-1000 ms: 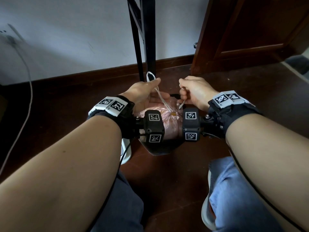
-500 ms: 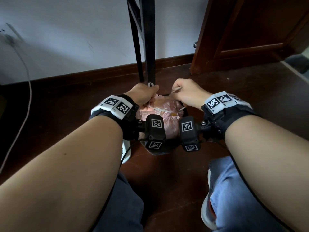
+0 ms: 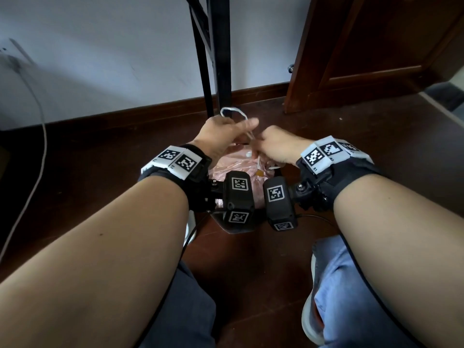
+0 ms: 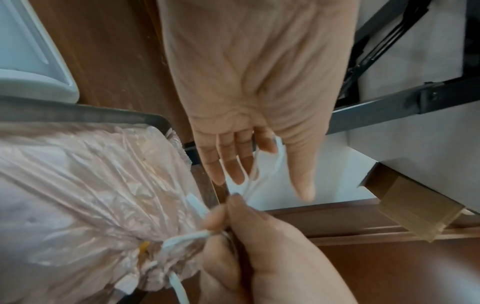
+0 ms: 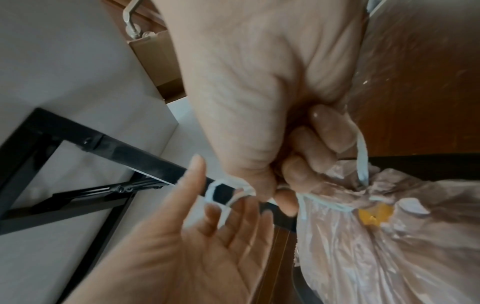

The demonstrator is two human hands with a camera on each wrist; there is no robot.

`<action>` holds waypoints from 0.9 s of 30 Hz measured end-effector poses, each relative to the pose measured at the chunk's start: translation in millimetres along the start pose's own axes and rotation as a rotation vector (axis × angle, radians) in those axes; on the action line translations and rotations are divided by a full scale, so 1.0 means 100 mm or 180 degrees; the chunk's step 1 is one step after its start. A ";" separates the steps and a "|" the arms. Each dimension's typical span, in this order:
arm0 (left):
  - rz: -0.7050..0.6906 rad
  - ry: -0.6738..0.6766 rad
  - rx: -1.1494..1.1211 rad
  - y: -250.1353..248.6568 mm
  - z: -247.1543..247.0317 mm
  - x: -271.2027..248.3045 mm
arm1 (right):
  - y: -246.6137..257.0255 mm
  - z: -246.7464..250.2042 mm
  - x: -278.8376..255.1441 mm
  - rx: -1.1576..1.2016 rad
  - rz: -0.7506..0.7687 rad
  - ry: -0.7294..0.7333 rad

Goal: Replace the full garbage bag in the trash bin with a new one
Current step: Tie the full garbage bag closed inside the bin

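A full pink garbage bag (image 3: 234, 163) sits gathered at its neck inside a dark grey bin (image 3: 236, 229) on the floor between my knees. Its white drawstring (image 3: 233, 112) loops up over my left hand (image 3: 238, 128). In the left wrist view that hand's fingers (image 4: 233, 162) are straight and spread, and the drawstring loop (image 4: 270, 164) runs through them. My right hand (image 3: 272, 144) is curled into a fist at the bag's neck. It pinches the drawstring (image 5: 362, 156) just above the bag (image 5: 389, 246); the left hand (image 5: 207, 216) lies open beside it.
Black metal table legs (image 3: 221, 59) stand right behind the bin against the white wall. A brown wooden door (image 3: 376, 46) is at the back right. A white cable (image 3: 37, 136) hangs at the left. A white object (image 4: 28, 61) lies beside the bin.
My left hand has lifted off the bag and spread its fingers, with the drawstring loop up over them. My right hand has shifted left and down to the bag's neck.
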State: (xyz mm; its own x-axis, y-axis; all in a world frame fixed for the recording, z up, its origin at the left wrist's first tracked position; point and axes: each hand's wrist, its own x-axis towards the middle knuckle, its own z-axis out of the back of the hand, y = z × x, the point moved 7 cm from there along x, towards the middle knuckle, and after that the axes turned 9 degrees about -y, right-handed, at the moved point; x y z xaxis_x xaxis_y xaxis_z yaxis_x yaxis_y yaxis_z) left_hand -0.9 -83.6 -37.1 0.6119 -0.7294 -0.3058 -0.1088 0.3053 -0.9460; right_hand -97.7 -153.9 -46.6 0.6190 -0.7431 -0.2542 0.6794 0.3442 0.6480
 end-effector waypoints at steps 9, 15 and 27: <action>0.0003 0.0539 0.1141 0.25 -0.29 -0.01 | -0.07 0.17 -0.03 0.0875 -0.0333 -0.0236; 0.0098 0.0107 0.1776 0.38 -0.26 0.15 | -0.05 0.19 -0.05 0.0567 -0.0327 -0.0240; -0.0947 -0.0421 0.2415 0.06 -0.25 0.06 | -0.08 0.26 -0.03 0.0543 -0.0378 -0.0443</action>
State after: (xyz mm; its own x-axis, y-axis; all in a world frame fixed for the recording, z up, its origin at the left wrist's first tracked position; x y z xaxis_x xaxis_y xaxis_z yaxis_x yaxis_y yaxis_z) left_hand -17.7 -101.6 -46.9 0.6239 -0.7815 0.0059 0.6021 0.4759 -0.6411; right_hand -115.1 -169.2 -32.1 0.4706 -0.8485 -0.2420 0.6605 0.1569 0.7343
